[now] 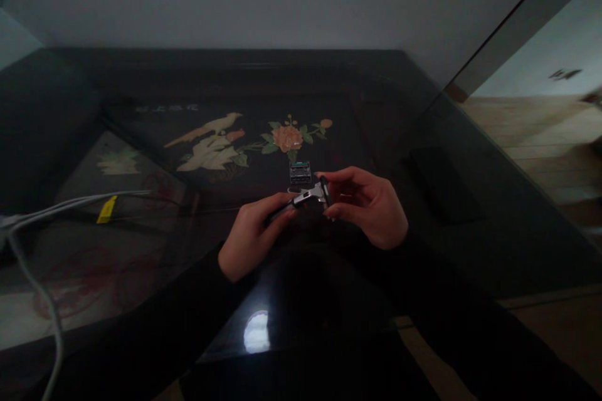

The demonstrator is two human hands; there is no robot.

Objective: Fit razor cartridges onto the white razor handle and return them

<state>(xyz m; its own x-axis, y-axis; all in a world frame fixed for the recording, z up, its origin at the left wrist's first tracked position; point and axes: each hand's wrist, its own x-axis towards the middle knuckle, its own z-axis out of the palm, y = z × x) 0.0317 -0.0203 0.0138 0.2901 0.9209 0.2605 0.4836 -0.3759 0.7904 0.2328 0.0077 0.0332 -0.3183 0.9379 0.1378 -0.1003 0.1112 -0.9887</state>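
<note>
While the left hand (247, 235) closes its grip on the dark handle of a silver-necked razor (301, 200), the right hand (369, 203) pinches the razor's head end between thumb and fingertips. Both hold it just above the glossy black table (423, 232) with its inlaid bird-and-flower panel. A small teal blade cartridge (300, 171) lies on the table just beyond the razor. White cables (51, 210) trail at the left.
</note>
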